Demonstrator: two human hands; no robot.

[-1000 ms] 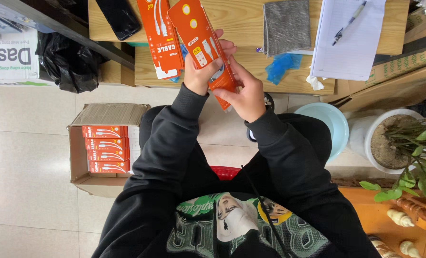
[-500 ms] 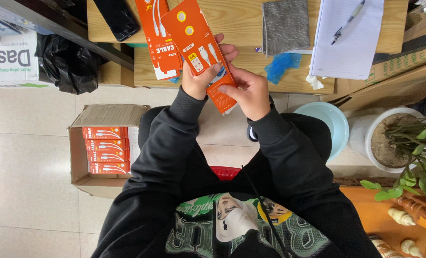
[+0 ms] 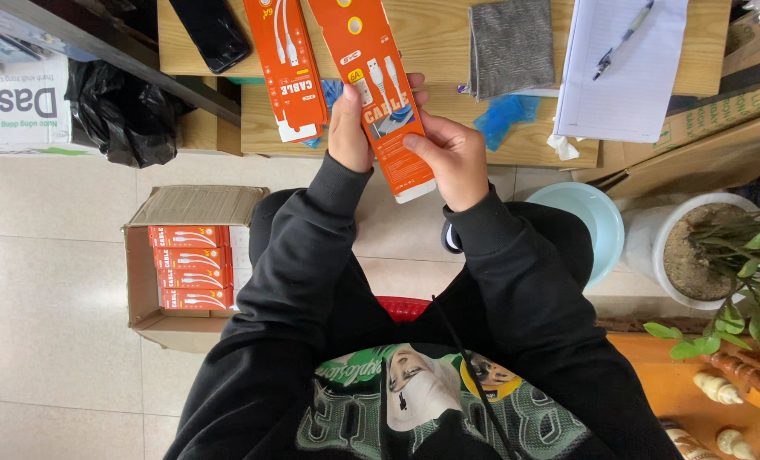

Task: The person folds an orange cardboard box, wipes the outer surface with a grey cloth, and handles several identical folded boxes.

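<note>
Head view: tiled floor below, wooden bench (image 3: pixel 448 43) along top edge, far side cut off. Left hand (image 3: pixel 350 128) and right hand (image 3: pixel 452 158) both pinch orange cable box (image 3: pixel 380 94), held above bench edge at 12 o'clock; box top cut off, left fingers partly hidden behind it. Second orange box (image 3: pixel 286 68) lies on bench just beside, at 11 o'clock. Cardboard carton (image 3: pixel 188 264) of same boxes on floor at 9 o'clock. Plant pot (image 3: pixel 695 247) at 3 o'clock, leaves cropped.

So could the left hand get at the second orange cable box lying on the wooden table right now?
Probably yes. The left hand grips the held orange cable box just beside the second orange box on the table, with nothing between them, though it would have to let go first.
</note>
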